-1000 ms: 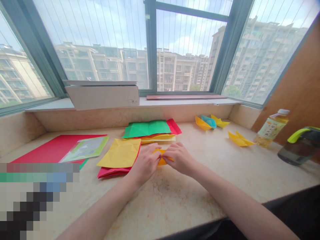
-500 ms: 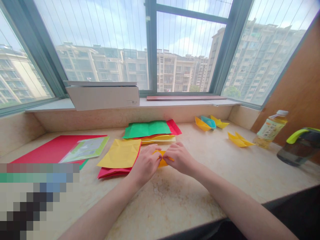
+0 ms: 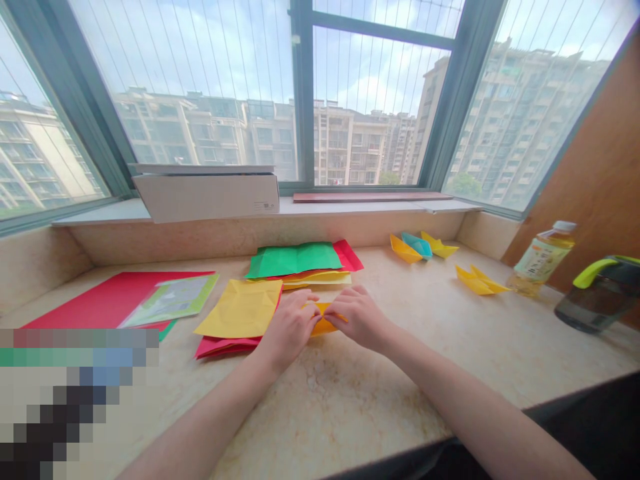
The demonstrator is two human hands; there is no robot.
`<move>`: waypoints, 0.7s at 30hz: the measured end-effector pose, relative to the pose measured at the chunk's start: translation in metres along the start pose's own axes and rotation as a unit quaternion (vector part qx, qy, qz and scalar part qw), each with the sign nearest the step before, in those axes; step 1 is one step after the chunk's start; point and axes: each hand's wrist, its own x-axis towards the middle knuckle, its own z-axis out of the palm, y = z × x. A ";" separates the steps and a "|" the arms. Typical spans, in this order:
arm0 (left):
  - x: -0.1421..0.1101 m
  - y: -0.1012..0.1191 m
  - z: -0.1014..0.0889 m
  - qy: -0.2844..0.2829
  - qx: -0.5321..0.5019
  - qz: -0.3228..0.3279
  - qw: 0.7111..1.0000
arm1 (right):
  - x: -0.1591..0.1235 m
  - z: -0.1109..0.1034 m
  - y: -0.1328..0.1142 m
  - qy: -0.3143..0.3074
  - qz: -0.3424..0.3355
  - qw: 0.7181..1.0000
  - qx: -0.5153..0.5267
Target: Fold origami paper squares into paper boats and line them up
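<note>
Our left hand (image 3: pixel 289 330) and right hand (image 3: pixel 359 319) pinch together on a small folded yellow paper (image 3: pixel 324 327) midway along the pale marble tabletop (image 3: pixel 350 400), apparently mid-fold, so the next move likely calls for a firm crease.

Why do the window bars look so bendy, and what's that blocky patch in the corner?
In the head view, a wide lens seems to curve the window frame and tilt the buildings; the blocky patch at bottom left is pixelated, hiding what lies there.

The head-worn camera looks forward and down across a stone counter (image 3: pixel 350 420) toward a nearby window (image 3: pixel 380 100)
</note>
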 end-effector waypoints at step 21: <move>0.002 0.000 -0.007 -0.013 0.052 0.019 0.998 | -0.002 -0.002 0.007 -0.024 0.046 0.999 -0.009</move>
